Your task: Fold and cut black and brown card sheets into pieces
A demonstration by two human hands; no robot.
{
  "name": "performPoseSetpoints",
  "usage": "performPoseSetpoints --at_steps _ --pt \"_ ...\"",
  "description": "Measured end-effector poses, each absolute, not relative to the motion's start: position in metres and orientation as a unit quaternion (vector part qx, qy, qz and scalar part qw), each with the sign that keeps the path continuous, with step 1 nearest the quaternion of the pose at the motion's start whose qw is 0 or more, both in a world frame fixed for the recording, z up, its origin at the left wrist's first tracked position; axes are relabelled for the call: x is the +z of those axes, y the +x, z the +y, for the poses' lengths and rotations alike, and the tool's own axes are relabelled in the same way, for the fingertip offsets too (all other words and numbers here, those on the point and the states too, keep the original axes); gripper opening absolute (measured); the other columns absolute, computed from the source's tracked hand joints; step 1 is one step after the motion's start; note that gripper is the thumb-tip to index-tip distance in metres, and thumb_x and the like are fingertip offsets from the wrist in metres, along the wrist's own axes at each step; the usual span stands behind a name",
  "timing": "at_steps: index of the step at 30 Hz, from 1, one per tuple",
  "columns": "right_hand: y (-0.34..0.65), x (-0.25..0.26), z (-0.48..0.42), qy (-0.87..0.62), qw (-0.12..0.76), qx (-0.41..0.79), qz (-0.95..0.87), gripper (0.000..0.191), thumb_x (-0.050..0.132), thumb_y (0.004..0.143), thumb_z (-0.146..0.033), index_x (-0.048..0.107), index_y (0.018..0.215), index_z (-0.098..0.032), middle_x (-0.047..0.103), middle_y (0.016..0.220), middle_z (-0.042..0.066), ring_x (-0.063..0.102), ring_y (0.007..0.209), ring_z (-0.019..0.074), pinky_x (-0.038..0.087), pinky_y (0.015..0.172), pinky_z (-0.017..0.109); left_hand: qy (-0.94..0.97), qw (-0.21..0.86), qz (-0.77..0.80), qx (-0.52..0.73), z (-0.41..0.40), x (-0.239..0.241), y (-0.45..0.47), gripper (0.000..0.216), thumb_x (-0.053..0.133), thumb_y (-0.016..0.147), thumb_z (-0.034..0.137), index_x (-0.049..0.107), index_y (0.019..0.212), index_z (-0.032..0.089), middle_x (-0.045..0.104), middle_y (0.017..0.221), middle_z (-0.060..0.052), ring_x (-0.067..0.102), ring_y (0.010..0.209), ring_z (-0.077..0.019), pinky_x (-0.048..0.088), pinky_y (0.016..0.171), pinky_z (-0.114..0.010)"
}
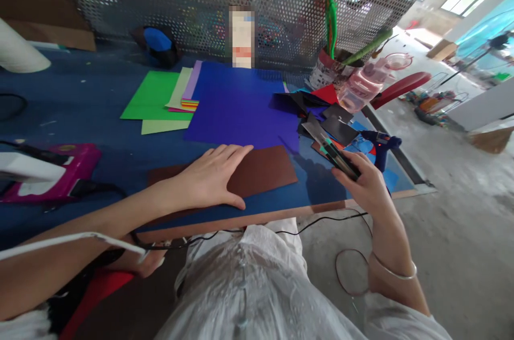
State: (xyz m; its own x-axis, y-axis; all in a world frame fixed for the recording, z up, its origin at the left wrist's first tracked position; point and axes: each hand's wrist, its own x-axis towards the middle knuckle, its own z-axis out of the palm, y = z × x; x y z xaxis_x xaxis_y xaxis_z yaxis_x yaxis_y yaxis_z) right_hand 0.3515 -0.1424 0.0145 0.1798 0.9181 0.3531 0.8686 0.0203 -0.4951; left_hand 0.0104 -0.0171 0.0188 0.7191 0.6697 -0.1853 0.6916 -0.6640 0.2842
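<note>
My left hand point(212, 179) lies flat with its fingers stretched out on a brown sheet point(267, 170) near the table's front edge. A utility knife point(329, 148) is gripped in my right hand point(364, 179), its blade pointing up and to the left, apart from the brown sheet. Behind the brown sheet lies a large dark blue sheet point(241, 107). Black and coloured paper scraps point(339, 123) are heaped just beyond the knife. Close to my right hand a dark blue glue gun point(381, 144) shows a small red light.
Green sheets point(155, 95) lie at the back left. A magenta power strip point(82, 171) with plugs and cables is at left. A pot point(331, 69) and a pink clear bottle point(361, 85) stand at the back right. Perforated metal mesh point(180, 2) borders the table's back.
</note>
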Motion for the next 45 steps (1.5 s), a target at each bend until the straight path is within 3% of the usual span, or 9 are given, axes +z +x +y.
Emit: performPoseSetpoints --at_steps 6,11,18,26,33,39,45 --pt "0.342 0.005 -0.153 -0.67 0.31 0.079 -0.67 0.035 0.066 0.093 -0.036 0.068 0.125 -0.024 0.068 0.108 0.008 0.07 0.094 0.0254 0.056 0.082 0.039 0.904 0.18 0.386 -0.021 -0.008 0.018 0.011 0.133 0.088 0.061 0.06 0.019 0.168 0.022 0.042 0.164 -0.02 0.042 0.149 -0.0445 0.036 0.122 -0.059" --pt "0.341 0.004 -0.158 -0.673 0.288 0.083 -0.676 0.034 0.065 0.095 -0.035 0.066 0.127 -0.024 0.067 0.102 0.006 0.069 0.088 0.0238 0.056 0.076 0.036 0.898 0.173 0.405 -0.023 -0.004 0.018 0.012 0.138 0.09 0.056 0.06 0.017 0.167 0.02 0.047 0.157 -0.022 0.043 0.146 -0.0467 0.038 0.119 -0.059" --pt "0.341 0.004 -0.164 -0.679 0.288 0.085 -0.67 0.035 0.065 0.094 -0.034 0.067 0.127 -0.024 0.07 0.107 0.008 0.072 0.092 0.025 0.058 0.077 0.037 0.897 0.183 0.402 -0.032 -0.003 0.021 0.013 0.136 0.089 0.058 0.06 0.017 0.167 0.024 0.042 0.162 -0.02 0.039 0.15 -0.047 0.034 0.122 -0.063" --pt "0.341 0.003 -0.166 -0.672 0.287 0.097 -0.676 0.036 0.065 0.094 -0.033 0.068 0.129 -0.024 0.071 0.109 0.008 0.073 0.092 0.0243 0.058 0.078 0.037 0.881 0.173 0.437 -0.057 -0.002 0.028 0.018 0.137 0.088 0.06 0.058 0.013 0.169 0.022 0.042 0.162 -0.023 0.036 0.152 -0.0487 0.039 0.118 -0.065" --pt "0.343 0.002 -0.163 -0.665 0.281 0.102 -0.685 0.036 0.064 0.094 -0.033 0.067 0.13 -0.025 0.072 0.109 0.008 0.073 0.091 0.025 0.059 0.076 0.037 0.874 0.193 0.44 -0.067 0.002 0.028 0.019 0.144 0.089 0.056 0.061 0.008 0.17 0.028 0.018 0.176 -0.02 0.019 0.16 -0.0519 0.029 0.122 -0.072" --pt "0.343 0.003 -0.163 -0.662 0.281 0.104 -0.687 0.036 0.064 0.095 -0.032 0.067 0.13 -0.024 0.071 0.108 0.007 0.072 0.089 0.0233 0.058 0.077 0.037 0.885 0.18 0.421 -0.09 0.003 0.029 0.021 0.145 0.089 0.057 0.058 0.004 0.17 0.028 0.007 0.179 -0.017 0.017 0.159 -0.0543 0.029 0.122 -0.073" --pt "0.342 0.003 -0.162 -0.659 0.282 0.111 -0.688 0.036 0.064 0.095 -0.031 0.067 0.13 -0.023 0.069 0.105 0.007 0.071 0.088 0.0228 0.058 0.077 0.036 0.913 0.154 0.372 -0.067 -0.001 0.037 0.025 0.142 0.09 0.059 0.052 0.006 0.17 0.028 0.019 0.176 -0.017 0.029 0.156 -0.0496 0.029 0.124 -0.068"
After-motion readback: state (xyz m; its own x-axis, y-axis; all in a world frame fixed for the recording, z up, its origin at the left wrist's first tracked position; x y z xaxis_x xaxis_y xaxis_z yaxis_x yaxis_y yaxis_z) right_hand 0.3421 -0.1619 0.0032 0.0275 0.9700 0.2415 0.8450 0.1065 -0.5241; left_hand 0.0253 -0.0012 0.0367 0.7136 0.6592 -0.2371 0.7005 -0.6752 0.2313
